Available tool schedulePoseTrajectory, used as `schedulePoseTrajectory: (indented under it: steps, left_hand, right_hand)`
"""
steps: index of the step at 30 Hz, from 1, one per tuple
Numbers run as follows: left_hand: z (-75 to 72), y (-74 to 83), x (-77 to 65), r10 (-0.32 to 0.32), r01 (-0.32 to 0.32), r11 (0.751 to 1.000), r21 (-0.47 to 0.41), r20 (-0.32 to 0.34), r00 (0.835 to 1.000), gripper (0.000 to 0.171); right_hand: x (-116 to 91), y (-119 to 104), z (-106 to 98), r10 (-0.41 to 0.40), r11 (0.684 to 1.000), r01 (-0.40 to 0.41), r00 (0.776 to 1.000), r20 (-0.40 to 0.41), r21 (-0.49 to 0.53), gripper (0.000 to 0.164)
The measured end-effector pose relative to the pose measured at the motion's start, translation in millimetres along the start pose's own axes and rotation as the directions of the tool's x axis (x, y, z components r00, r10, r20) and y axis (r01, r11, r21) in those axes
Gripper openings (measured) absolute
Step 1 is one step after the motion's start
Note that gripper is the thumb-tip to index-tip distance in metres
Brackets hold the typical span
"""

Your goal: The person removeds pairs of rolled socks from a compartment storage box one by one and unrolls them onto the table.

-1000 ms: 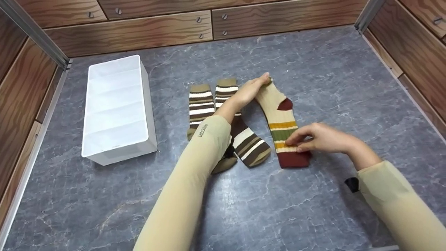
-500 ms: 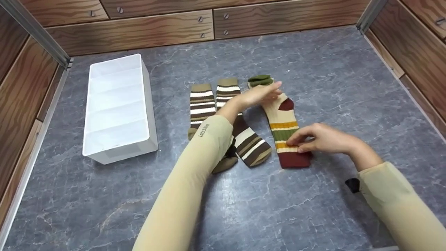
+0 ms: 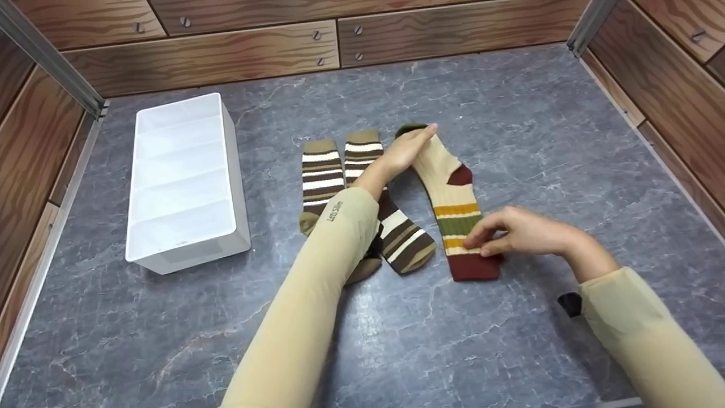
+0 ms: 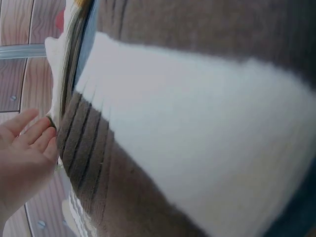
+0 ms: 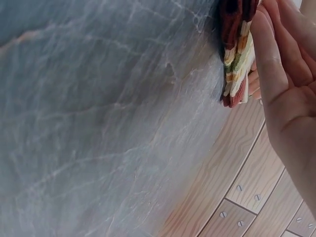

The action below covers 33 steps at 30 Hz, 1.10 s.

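A cream ribbed sock (image 3: 442, 161) with a dark red heel, yellow and green stripes and a dark red cuff lies flat, its green toe partly covered. Another dark red edge pokes out from under the cuff. My left hand (image 3: 405, 152) rests with extended fingers across the toe end. Over the striped leg, my right hand (image 3: 524, 231) touches the fabric with bent, relaxed fingertips, thumb and forefinger apart. In the right wrist view, the sock (image 5: 237, 64) shows stacked layers beside the fingers. Brown and white striped socks (image 3: 322, 178) lie left, partly hidden by my left sleeve.
A white divided box (image 3: 184, 181) stands on the left of the grey marbled surface (image 3: 510, 340). Wood-patterned walls (image 3: 198, 54) close in the back and both sides.
My left hand drew back from the toe half a second ago, baring its bunched green end, then returned over it. The green end now looks flatter. My right hand stays in place.
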<state>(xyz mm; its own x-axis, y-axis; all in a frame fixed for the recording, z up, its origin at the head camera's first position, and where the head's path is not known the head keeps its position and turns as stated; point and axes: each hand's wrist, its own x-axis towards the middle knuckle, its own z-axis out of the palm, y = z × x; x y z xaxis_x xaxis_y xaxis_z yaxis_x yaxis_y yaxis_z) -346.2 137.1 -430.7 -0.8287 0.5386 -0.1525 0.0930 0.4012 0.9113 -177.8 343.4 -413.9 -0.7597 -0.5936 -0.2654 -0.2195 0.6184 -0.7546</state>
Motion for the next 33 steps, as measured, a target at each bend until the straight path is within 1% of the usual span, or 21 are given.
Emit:
schedulePoseTrajectory:
  steps: [4,6,8,10,12,14,17,20,23,28,31,33]
  left_hand:
    - [-1.0,1.8,-2.6,0.030,-0.030,0.999,0.030,-0.004,1.000,0.065]
    - [-2.0,4.5,-4.4,0.056,-0.056,0.998,0.025,0.018,0.998,0.063]
    - [-3.4,6.7,-6.7,0.083,-0.084,0.996,0.013,0.068,0.994,0.062]
    - [-4.7,7.8,-9.0,0.104,-0.105,0.995,0.000,0.137,0.985,0.062]
    - [-5.2,7.4,-10.5,0.101,-0.103,0.995,-0.004,0.194,0.976,0.063]
    - [-5.1,5.6,-11.6,0.086,-0.087,0.996,-0.006,0.225,0.970,0.064]
    - [-5.0,2.9,-13.5,0.054,-0.058,0.998,0.008,0.233,0.971,0.065]
    - [-5.3,0.9,-15.8,0.050,-0.058,0.998,0.026,0.234,0.971,0.067]
    - [-5.8,0.1,-18.0,0.052,-0.058,0.998,0.016,0.239,0.970,0.068]
    - [-6.7,-0.4,-22.1,0.054,-0.044,0.998,-0.046,0.249,0.967,0.065]
    - [-6.6,-0.6,-24.7,0.064,-0.040,0.994,-0.100,0.254,0.965,0.062]
    - [-5.9,-0.4,-26.7,0.069,-0.035,0.990,-0.134,0.261,0.963,0.062]
  right_hand:
    - [-1,-3,1,-0.006,1.000,0.005,1.000,-0.015,-0.016,0.024]
    - [-3,-4,1,-0.024,0.999,0.022,0.999,-0.037,-0.035,0.023]
    - [-6,-6,2,-0.049,0.998,0.047,0.998,-0.045,-0.041,0.022]
    - [-9,-7,4,-0.074,0.997,0.074,0.997,-0.027,-0.020,0.023]
    - [-12,-8,6,-0.083,0.997,0.083,0.996,0.016,0.003,0.027]
    - [-13,-10,9,-0.079,0.997,0.077,0.995,0.059,0.024,0.030]
    - [-13,-12,10,-0.064,0.998,0.063,0.994,0.084,0.015,0.031]
    - [-14,-11,8,-0.051,0.999,0.050,0.995,0.082,0.014,0.032]
    - [-17,-7,4,-0.029,0.999,0.027,0.996,0.082,0.023,0.033]
    - [-26,8,-8,0.028,0.998,-0.032,0.996,0.084,0.048,0.037]
    - [-35,18,-21,0.088,0.994,-0.093,0.993,0.079,0.058,0.040]
    - [-42,25,-30,0.142,0.988,-0.145,0.988,0.057,0.057,0.042]
